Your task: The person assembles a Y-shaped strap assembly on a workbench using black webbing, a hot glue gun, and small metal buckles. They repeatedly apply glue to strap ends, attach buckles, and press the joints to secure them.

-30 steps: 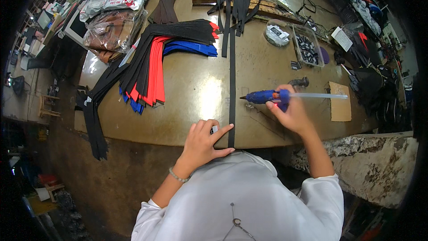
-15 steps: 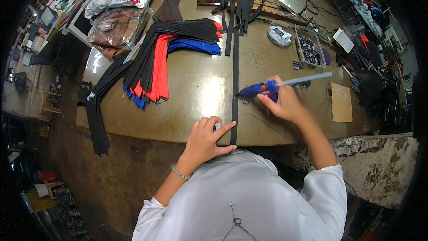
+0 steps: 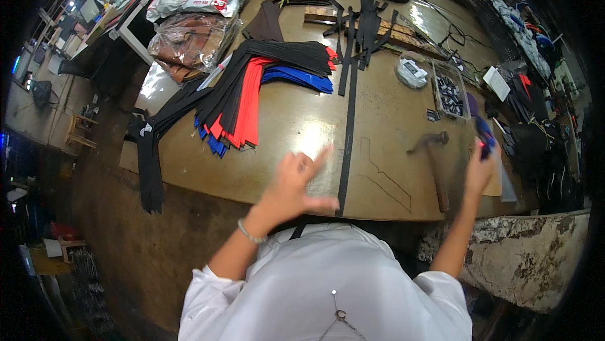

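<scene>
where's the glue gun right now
In the head view, the blue glue gun is toward the right side, in the person's right hand, just below and right of the clear plastic box.

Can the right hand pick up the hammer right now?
Probably not: the right hand is around the blue glue gun and would likely have to free itself first. Otherwise the way looks open: the hammer lies on the table just to that hand's left, with nothing seen atop it.
</scene>
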The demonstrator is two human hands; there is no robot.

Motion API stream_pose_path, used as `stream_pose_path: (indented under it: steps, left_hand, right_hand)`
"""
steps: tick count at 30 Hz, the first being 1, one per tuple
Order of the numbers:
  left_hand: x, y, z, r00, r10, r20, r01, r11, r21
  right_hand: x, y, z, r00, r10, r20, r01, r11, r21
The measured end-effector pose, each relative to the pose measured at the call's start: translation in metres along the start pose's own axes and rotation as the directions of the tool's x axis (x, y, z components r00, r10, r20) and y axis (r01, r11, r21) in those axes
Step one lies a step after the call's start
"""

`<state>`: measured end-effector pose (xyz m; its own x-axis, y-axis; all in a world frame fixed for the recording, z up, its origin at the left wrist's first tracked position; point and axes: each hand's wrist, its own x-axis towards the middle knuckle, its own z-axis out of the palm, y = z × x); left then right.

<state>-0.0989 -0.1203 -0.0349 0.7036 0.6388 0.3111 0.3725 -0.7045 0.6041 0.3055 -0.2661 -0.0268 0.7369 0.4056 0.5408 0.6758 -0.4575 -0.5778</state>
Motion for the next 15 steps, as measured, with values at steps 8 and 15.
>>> stream_pose_path:
  steps: [8,15]
  left_hand:
    - [0.136,-0.176,-0.091,0.833,-0.206,-0.514,0.439,0.812,0.384]
    - [0.138,-0.199,-0.092,0.857,-0.149,-0.493,0.398,0.798,0.452]
  right_hand:
    - [-0.017,0.104,-0.087,0.902,0.402,0.156,-0.218,0.738,-0.638]
    - [-0.042,-0.009,-0.122,0.823,0.446,0.351,-0.329,0.879,-0.347]
